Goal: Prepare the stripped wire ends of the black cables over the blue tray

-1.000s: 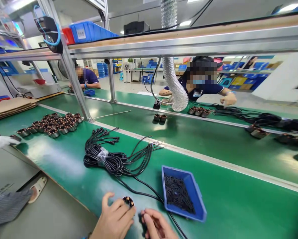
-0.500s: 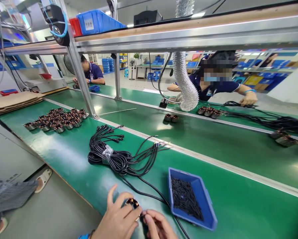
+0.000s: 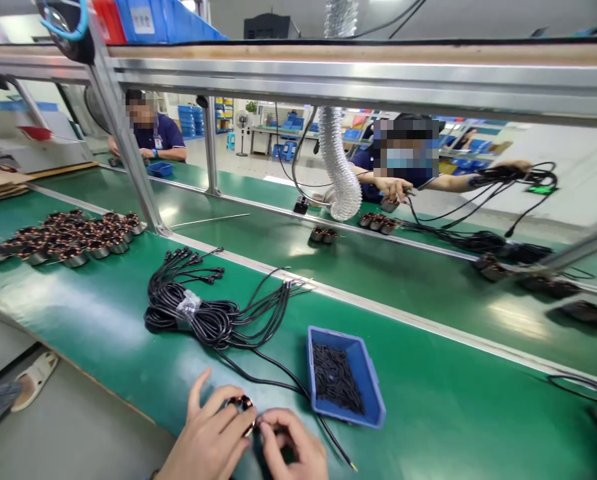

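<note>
Factory assembly workshop. Evidence: long green worktop under an aluminium-framed shelf; flexible silver duct; grouped copper-wound cores; bundled black cables; co-workers in matching navy shirts across the worktop; blue bins stacked behind.

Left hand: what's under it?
Under the left hand: a round part with copper windings, only partly showing past the hand. The rest of the part and anything else beneath is covered.

Silv. flex duct, red bin beside blue bin on shelf, flr fan in bkgd
</note>
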The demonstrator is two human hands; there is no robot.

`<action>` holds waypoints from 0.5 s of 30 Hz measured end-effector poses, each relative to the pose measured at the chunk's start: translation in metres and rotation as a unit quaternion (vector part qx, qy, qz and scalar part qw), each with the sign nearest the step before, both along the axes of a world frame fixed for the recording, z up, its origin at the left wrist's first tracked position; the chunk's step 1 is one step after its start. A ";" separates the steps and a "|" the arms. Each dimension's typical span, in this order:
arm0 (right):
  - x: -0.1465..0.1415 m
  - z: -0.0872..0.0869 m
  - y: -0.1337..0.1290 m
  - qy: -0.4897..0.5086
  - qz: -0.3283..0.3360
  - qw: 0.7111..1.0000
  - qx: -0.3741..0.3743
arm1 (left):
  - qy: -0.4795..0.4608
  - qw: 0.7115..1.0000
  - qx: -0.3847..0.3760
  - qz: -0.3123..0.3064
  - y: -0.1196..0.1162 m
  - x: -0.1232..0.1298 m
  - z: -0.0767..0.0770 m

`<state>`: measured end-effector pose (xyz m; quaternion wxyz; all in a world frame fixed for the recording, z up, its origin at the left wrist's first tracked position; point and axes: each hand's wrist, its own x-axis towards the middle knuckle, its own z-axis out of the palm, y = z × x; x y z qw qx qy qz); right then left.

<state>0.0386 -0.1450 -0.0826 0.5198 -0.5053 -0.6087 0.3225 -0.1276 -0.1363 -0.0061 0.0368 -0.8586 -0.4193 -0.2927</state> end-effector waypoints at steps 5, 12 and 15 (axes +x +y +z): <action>0.012 0.020 0.013 -0.097 0.108 0.988 0.061 | -0.010 1.000 0.010 -0.015 0.004 -0.002 -0.002; 0.009 0.017 0.015 -0.084 0.141 0.986 -0.031 | -0.034 0.999 0.026 -0.002 0.002 0.001 -0.020; 0.008 0.017 0.010 -0.078 0.122 0.989 -0.041 | -0.055 0.997 0.044 0.017 -0.001 0.001 -0.029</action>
